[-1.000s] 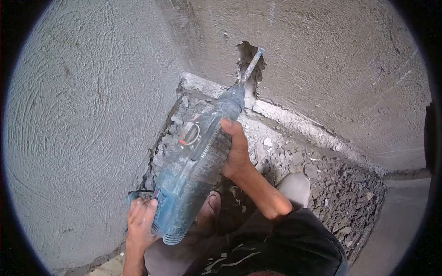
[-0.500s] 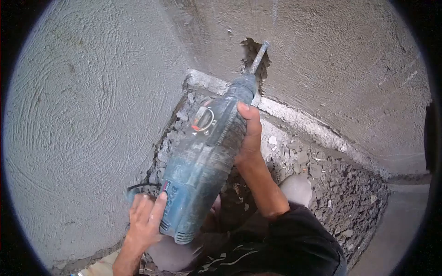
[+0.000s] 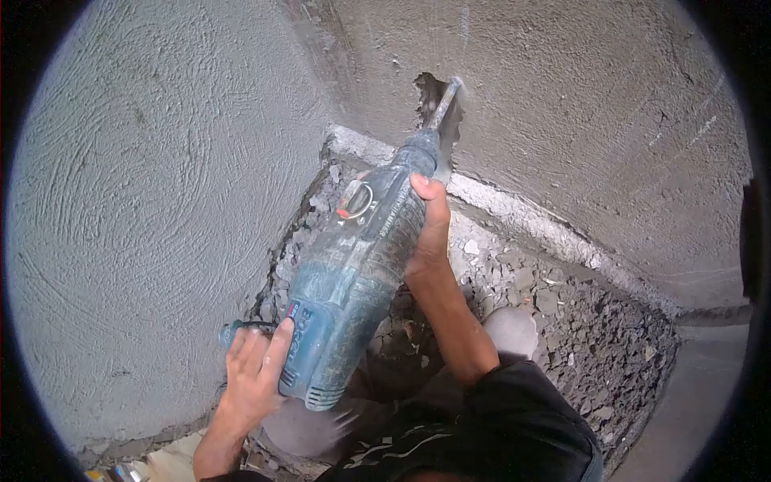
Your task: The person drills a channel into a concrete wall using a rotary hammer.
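Observation:
A dusty blue rotary hammer [image 3: 341,277] slants across the middle of the view, its nose up and to the right. My left hand [image 3: 255,371] is wrapped around its rear handle, with the fingers partly hidden. Farther forward, my right hand [image 3: 431,217] grips the tool's right side near the nose, thumb on top and the other fingers out of sight beneath. From the nose sticks a chisel bit [image 3: 443,108], whose tip meets the wall at the right edge of a ragged hole [image 3: 430,90].
A ring-patterned plastered wall [image 3: 152,201] rises on the left, meeting the rough brown wall [image 3: 578,120] at a corner. Along the brown wall's foot runs a pale ledge [image 3: 530,215]. Broken rubble [image 3: 594,345] covers the floor around my knees.
The chisel bit has shifted slightly left and down, its tip coming against the hole's right edge. The rotary hammer's rear has risen a little. Both hands keep their hold.

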Demonstrator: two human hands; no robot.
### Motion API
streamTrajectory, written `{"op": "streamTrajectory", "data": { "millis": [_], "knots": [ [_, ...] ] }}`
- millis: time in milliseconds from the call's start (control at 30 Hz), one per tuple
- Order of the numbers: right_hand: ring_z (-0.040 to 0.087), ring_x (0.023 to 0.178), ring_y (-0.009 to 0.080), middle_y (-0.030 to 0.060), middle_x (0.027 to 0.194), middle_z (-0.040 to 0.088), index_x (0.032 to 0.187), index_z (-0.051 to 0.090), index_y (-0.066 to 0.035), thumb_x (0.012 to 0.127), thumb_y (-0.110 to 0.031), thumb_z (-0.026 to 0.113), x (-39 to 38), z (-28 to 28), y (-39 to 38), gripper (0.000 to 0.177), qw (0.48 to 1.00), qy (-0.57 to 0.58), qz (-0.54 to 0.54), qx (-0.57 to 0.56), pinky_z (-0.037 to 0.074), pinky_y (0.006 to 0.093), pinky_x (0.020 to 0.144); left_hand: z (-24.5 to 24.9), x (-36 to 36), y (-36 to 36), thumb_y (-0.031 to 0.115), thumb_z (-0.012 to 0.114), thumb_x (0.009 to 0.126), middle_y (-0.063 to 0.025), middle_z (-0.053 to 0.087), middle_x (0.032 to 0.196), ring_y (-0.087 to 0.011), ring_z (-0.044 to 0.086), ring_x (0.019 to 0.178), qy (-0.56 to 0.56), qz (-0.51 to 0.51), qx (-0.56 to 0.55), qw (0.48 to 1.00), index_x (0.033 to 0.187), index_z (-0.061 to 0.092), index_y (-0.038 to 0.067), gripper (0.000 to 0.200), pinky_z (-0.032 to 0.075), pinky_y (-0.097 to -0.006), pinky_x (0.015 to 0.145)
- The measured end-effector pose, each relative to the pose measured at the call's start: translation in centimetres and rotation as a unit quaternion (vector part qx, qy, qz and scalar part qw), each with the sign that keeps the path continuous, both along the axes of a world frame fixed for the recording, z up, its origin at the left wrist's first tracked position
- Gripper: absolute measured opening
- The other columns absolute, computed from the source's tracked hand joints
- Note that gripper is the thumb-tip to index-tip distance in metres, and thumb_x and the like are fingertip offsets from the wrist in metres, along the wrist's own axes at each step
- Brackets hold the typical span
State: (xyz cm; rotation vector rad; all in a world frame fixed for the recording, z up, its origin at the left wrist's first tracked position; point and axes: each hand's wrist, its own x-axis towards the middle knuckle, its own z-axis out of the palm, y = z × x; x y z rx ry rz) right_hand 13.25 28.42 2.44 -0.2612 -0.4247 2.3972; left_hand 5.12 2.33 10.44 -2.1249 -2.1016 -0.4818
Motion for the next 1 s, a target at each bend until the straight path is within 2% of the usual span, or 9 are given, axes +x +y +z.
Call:
{"op": "streamTrajectory", "data": {
  "millis": [333, 433, 500, 600, 633, 700, 833, 933, 1000],
  "knots": [
    [0.070, 0.078, 0.0309, 0.0214, 0.091, 0.067, 0.109, 0.059, 0.011, 0.084, -0.044, 0.053, 0.5, 0.0, 0.3, 0.061, 0.999, -0.031, -0.016, 0.020, 0.060, 0.0466, 0.075, 0.2, 1.0, -0.4, 0.013, 0.075, 0.060, -0.0123, 0.052, 0.079, -0.0286, 0.049, 0.066, 0.016, 0.011, -0.021, 1.000, 0.132, 0.050, -0.011, 0.080, 0.039, -0.0424, 0.062],
    [0.070, 0.079, 0.0299, 0.0211, 0.092, 0.067, 0.109, 0.059, 0.011, 0.085, -0.045, 0.052, 0.4, 0.2, 0.3, 0.061, 0.999, -0.026, -0.020, 0.027, 0.060, 0.0455, 0.075, 0.9, 1.4, -0.6, 0.017, 0.084, 0.056, -0.0175, 0.057, 0.089, -0.0343, 0.054, 0.073, -0.003, 0.027, -0.072, 0.997, 0.137, 0.043, -0.010, 0.095, 0.041, -0.0469, 0.069],
    [0.070, 0.079, 0.0296, 0.0209, 0.092, 0.067, 0.109, 0.059, 0.010, 0.086, -0.045, 0.051, 0.6, 0.2, 0.5, 0.060, 0.999, -0.026, -0.028, 0.033, 0.060, 0.0448, 0.075, 1.5, 1.9, 0.6, 0.012, 0.072, 0.061, -0.0106, 0.050, 0.077, -0.0268, 0.047, 0.063, -0.020, 0.012, -0.027, 0.999, 0.131, 0.051, -0.011, 0.078, 0.037, -0.0415, 0.059],
    [0.070, 0.080, 0.0292, 0.0211, 0.093, 0.068, 0.108, 0.060, 0.010, 0.086, -0.045, 0.051, 0.8, -0.4, 1.1, 0.060, 1.000, -0.018, -0.020, 0.014, 0.060, 0.0433, 0.075, 1.5, 2.1, 0.8, 0.011, 0.070, 0.061, -0.0095, 0.048, 0.073, -0.0254, 0.046, 0.060, 0.003, 0.004, -0.028, 1.000, 0.130, 0.051, -0.013, 0.075, 0.036, -0.0404, 0.058],
    [0.070, 0.080, 0.0292, 0.0213, 0.093, 0.068, 0.109, 0.060, 0.009, 0.087, -0.045, 0.051, 0.9, -0.5, 1.2, 0.059, 1.000, -0.016, -0.016, 0.020, 0.060, 0.0432, 0.076, 1.6, 2.2, 0.7, 0.011, 0.070, 0.061, -0.0095, 0.048, 0.073, -0.0254, 0.046, 0.060, 0.004, 0.003, -0.029, 1.000, 0.130, 0.051, -0.013, 0.075, 0.036, -0.0404, 0.058],
    [0.070, 0.081, 0.0292, 0.0215, 0.094, 0.068, 0.109, 0.059, 0.008, 0.087, -0.045, 0.051, 1.2, -0.2, 1.5, 0.058, 0.999, -0.014, -0.017, 0.028, 0.060, 0.0430, 0.076, 1.6, 2.3, 0.8, 0.020, 0.085, 0.051, -0.0133, 0.051, 0.080, -0.0297, 0.048, 0.065, 0.004, -0.005, -0.068, 0.998, 0.136, 0.043, -0.013, 0.100, 0.036, -0.0434, 0.062],
    [0.068, 0.079, 0.0268, 0.0178, 0.092, 0.067, 0.105, 0.060, 0.005, 0.088, -0.035, 0.052, 1.7, 1.5, 1.6, 0.044, 0.999, -0.021, -0.048, -0.006, 0.058, 0.0382, 0.075, 1.7, 2.6, 1.6, 0.021, 0.085, 0.050, -0.0125, 0.050, 0.077, -0.0287, 0.047, 0.063, 0.005, -0.005, -0.091, 0.996, 0.135, 0.043, -0.014, 0.101, 0.035, -0.0424, 0.061],
    [0.069, 0.081, 0.0283, 0.0194, 0.093, 0.067, 0.106, 0.059, 0.004, 0.088, -0.039, 0.052, 1.4, 1.1, 1.2, 0.047, 1.000, 0.006, -0.029, -0.008, 0.059, 0.0413, 0.076, 1.9, 2.6, 1.8, 0.015, 0.073, 0.062, -0.0062, 0.045, 0.067, -0.0230, 0.044, 0.057, 0.006, 0.003, -0.040, 0.999, 0.130, 0.052, -0.014, 0.077, 0.034, -0.0376, 0.057],
    [0.070, 0.083, 0.0290, 0.0207, 0.094, 0.068, 0.108, 0.059, 0.004, 0.089, -0.043, 0.051, 1.0, 0.9, 1.0, 0.051, 0.999, 0.024, -0.019, -0.009, 0.059, 0.0435, 0.076, 2.5, 2.3, 1.7, 0.027, 0.078, 0.059, -0.0056, 0.045, 0.067, -0.0227, 0.043, 0.057, -0.014, 0.007, -0.032, 0.999, 0.132, 0.052, -0.011, 0.086, 0.034, -0.0373, 0.057]
  ]
}}
